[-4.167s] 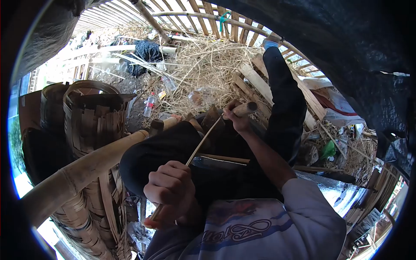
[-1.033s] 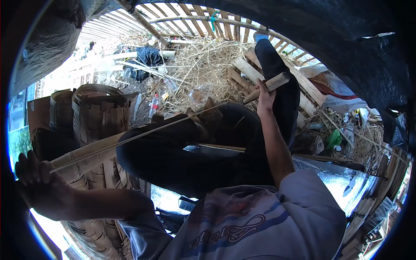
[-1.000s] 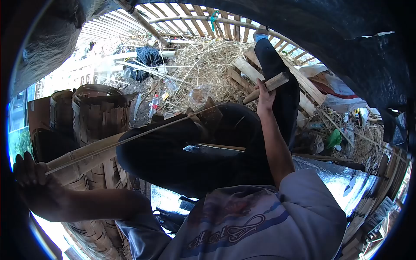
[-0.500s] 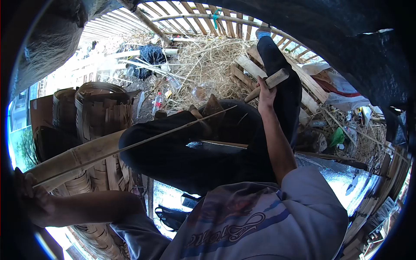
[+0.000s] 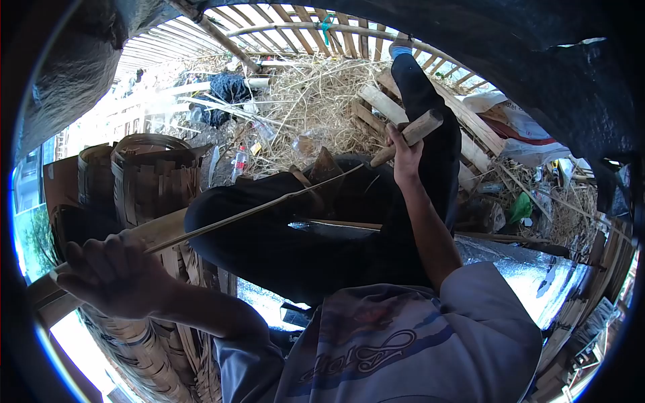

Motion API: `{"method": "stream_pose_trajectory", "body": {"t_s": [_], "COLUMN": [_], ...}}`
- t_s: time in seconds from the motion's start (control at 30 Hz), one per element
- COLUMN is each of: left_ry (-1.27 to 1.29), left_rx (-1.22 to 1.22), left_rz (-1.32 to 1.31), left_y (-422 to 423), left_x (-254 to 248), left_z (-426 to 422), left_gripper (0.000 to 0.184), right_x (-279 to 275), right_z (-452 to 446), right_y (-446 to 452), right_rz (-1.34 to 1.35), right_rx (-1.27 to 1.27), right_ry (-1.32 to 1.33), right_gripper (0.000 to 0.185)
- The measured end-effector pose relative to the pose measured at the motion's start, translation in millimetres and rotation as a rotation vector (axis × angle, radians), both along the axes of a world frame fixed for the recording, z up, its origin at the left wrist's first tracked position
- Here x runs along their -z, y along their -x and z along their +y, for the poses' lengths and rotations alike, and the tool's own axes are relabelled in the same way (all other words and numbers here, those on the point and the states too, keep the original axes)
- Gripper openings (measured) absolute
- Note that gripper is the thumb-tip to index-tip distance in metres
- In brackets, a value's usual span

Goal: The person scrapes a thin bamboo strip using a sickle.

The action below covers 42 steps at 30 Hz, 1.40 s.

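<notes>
My left hand (image 5: 114, 279) is closed round a thin bamboo strip (image 5: 259, 209), which slants up across my bent leg. A thick bamboo pole (image 5: 161, 228) passes beneath that hand; I cannot tell whether the fingers also grip it. The strip's far end lies just left of a short wooden stick (image 5: 423, 127), thick at its upper right end and narrower below. My right hand (image 5: 406, 158) is wrapped round this stick. Close to the strip's far end, a brown pointed piece (image 5: 326, 171) stands up by my leg.
Rolled woven bamboo (image 5: 154, 174) stands at left. Straw (image 5: 316, 87) and litter cover the ground ahead, with a plastic bottle (image 5: 240, 161). A slatted bamboo fence (image 5: 282, 30) bounds the far side. Dark sheeting (image 5: 537, 74) hangs at upper right, above white sacks (image 5: 531, 127).
My left hand has moved right and inward from the far left, and the strip now looks bowed. The right hand has shifted slightly, still holding the wooden stick.
</notes>
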<state>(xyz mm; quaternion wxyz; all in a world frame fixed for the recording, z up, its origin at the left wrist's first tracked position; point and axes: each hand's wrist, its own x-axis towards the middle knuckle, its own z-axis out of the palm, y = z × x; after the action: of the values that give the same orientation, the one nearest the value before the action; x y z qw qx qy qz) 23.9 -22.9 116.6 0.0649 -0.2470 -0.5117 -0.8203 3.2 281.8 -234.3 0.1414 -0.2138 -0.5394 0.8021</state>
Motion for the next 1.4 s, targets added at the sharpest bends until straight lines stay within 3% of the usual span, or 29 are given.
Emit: {"method": "stream_pose_trajectory", "body": {"t_s": [0.07,0.23,0.37,0.47,0.53,0.67,0.97,1.1,1.27,1.4], "left_ry": [-0.210,-0.213,-0.211,-0.170,-0.200,-0.205,-0.379,-0.293,-0.246,-0.163], "left_rx": [-0.076,-0.245,-0.162,-0.298,-0.448,-0.477,-0.388,-0.397,-0.469,-0.522], "left_rz": [-0.085,-0.125,-0.064,-0.117,-0.129,-0.058,-0.034,-0.052,-0.103,-0.261], "left_y": [-1.0,-5.3,-8.3,-13.3,-16.6,-17.6,-22.6,-24.5,-33.8,-42.0], "left_x": [27.7,104.1,117.9,133.9,139.8,137.6,151.7,158.4,177.5,190.4], "left_z": [16.4,64.8,83.8,85.2,86.2,87.4,85.2,90.5,96.3,103.8], "left_gripper": [0.041,0.043,0.045,0.046,0.048,0.052,0.058,0.059,0.061,0.059], "right_x": [-35.3,-97.5,-145.1,-155.7,-151.4,-131.2,-121.3,-105.1,-62.3,-46.8], "right_z": [-2.0,-1.1,-10.9,-19.7,-19.0,-7.8,10.1,-1.9,-11.3,-17.1], "right_y": [-7.1,-15.0,-15.9,-12.0,-12.0,-12.7,-11.4,-7.3,13.6,19.2], "right_rz": [0.067,0.149,0.381,0.535,0.452,0.319,0.237,0.212,-0.017,-0.003], "right_rx": [0.015,0.030,0.018,-0.065,-0.081,-0.019,0.058,-0.014,0.048,-0.049], "right_ry": [0.119,0.224,0.344,0.287,0.215,0.181,0.141,0.196,0.177,0.140], "right_gripper": [0.010,0.010,0.019,0.021,0.018,0.018,0.016,0.014,0.013,0.013]}}
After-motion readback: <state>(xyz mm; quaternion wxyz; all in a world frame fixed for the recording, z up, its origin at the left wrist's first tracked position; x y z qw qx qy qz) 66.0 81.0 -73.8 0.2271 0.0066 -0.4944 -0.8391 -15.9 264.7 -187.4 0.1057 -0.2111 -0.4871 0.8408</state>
